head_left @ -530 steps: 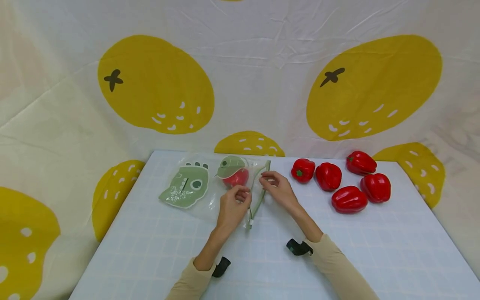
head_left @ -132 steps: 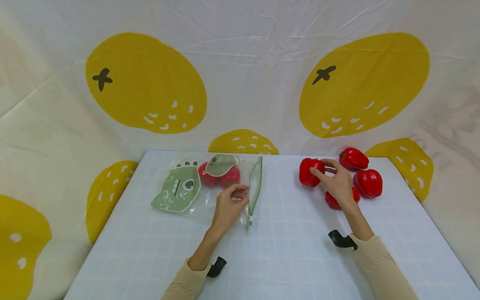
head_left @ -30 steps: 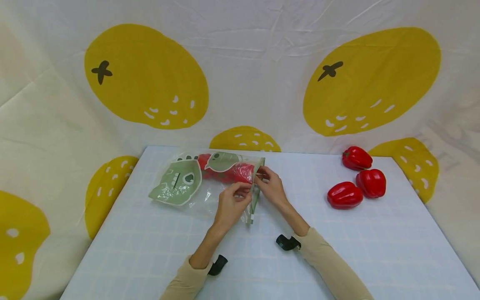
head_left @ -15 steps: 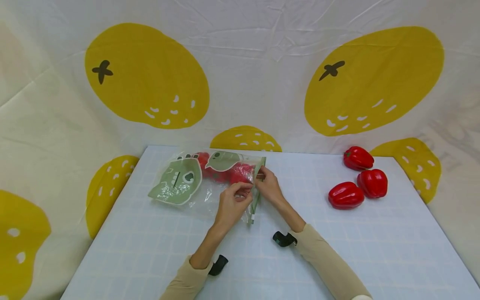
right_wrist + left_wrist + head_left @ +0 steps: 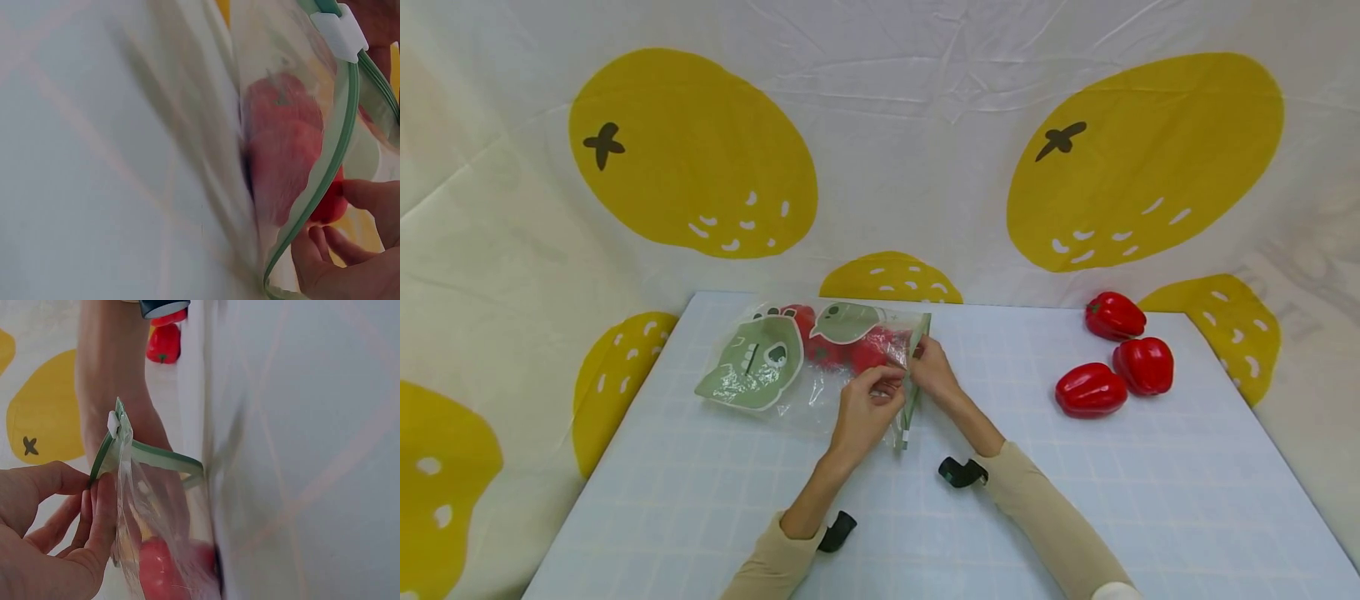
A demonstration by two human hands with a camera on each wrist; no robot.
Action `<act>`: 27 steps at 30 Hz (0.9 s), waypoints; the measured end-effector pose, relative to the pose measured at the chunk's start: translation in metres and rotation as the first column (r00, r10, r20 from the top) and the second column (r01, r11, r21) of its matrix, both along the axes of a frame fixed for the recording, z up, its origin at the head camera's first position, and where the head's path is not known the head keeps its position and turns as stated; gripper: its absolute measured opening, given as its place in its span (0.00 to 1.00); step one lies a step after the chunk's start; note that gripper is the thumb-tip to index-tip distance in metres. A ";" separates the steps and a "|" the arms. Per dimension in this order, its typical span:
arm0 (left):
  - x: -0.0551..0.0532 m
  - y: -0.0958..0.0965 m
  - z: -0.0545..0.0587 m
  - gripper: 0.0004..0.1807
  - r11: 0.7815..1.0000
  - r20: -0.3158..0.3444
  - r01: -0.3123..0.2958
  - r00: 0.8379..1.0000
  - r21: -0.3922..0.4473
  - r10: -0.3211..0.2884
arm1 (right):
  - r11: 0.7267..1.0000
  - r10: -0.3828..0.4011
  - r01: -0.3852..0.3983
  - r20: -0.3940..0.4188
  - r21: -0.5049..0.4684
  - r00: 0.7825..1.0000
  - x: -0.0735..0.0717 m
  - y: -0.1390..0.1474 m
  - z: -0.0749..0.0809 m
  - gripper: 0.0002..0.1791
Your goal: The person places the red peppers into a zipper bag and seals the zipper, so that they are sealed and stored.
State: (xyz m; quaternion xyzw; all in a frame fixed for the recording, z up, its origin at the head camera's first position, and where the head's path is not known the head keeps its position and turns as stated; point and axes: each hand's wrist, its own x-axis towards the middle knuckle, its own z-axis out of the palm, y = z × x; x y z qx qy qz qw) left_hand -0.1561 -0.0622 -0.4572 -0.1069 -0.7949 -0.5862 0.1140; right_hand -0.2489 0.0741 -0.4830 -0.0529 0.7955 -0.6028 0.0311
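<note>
A clear slider zip bag (image 5: pixel 752 367) with green dinosaur prints lies on the table, its green-rimmed mouth facing right. My left hand (image 5: pixel 867 412) pinches one side of that rim between thumb and fingers, lifting it apart from the other side. Inside the bag are red bell peppers, partly hidden by the prints; one bell pepper (image 5: pixel 871 348) is nearest the mouth. My right hand (image 5: pixel 936 373) has its fingertips in the mouth, and the right wrist view shows thumb and fingers around the end of this bell pepper (image 5: pixel 331 209). The white slider (image 5: pixel 340 32) sits at one end of the rim.
Three red bell peppers lie together at the table's right: one at the back (image 5: pixel 1115 316), one in the middle (image 5: pixel 1143 367) and one in front (image 5: pixel 1091 391). A pale cloth with yellow fruit prints (image 5: pixel 692 154) hangs behind the table (image 5: pixel 880 550).
Since 4.4 seconds ago my right hand has carried a bell pepper from the right-hand group into the bag. Over the last second the pepper has slid left, deeper inside. My left hand keeps its pinch.
</note>
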 end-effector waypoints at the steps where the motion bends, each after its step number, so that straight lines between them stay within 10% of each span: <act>1: 0.000 0.000 0.000 0.09 1.000 -0.002 -0.001 1.000 0.002 0.001 | 1.000 0.003 -0.003 -0.001 -0.014 1.000 0.000 0.000 0.000 0.22; 27: 0.002 -0.003 0.003 0.11 1.000 0.020 -0.001 1.000 0.027 0.000 | 0.991 0.133 -0.134 -0.024 -0.019 0.991 0.001 0.002 0.008 0.22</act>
